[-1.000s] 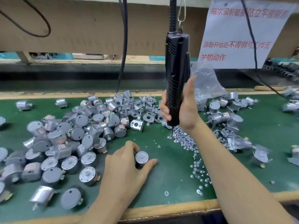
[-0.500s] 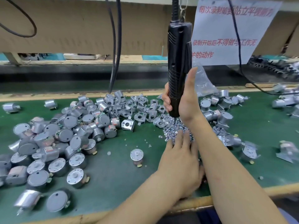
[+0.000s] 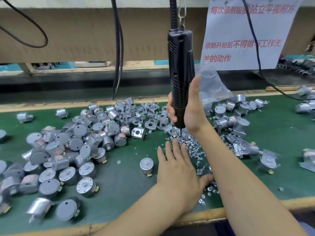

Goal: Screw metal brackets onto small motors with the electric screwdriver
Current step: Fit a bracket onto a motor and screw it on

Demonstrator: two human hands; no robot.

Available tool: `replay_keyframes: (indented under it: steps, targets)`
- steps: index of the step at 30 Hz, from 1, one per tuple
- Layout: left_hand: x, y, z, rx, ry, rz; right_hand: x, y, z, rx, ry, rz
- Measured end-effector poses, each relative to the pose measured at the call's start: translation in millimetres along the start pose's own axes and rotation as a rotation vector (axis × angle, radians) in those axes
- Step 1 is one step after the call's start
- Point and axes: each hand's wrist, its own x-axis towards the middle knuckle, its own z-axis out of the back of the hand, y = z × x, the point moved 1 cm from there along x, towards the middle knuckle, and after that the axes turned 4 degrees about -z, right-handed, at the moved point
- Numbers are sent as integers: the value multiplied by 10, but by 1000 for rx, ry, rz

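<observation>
Even bright light, blurred warped edges

One wide-angle camera on the person's head looks forward and down over the green bench mat (image 3: 122,188), close above both forearms (image 3: 247,193); the hanging electric screwdriver (image 3: 180,68) sits mid-frame, the cardboard wall (image 3: 81,34) and paper notice (image 3: 245,31) along the top

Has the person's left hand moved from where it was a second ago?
Yes. The left hand left the small round silver motor standing alone and went right, to the loose silver screws.
</observation>
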Motion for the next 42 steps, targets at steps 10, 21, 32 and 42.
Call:
replay_keyframes:
  steps: [10, 21, 32, 42]
  targets:
    - [-10, 935, 402, -120, -535, 289, 1, -107, -104, 22, 8, -14]
    - [289, 1220, 218, -12, -546, 309, -35, -261, -254, -14, -13, 26]
    - [-259, 1184, 175, -335, -838, 148, -12, -333, -293, -51, -109, 43]
    - [-519, 1198, -332, -306, -735, 155, -7, -364, -298, -38, -93, 54]
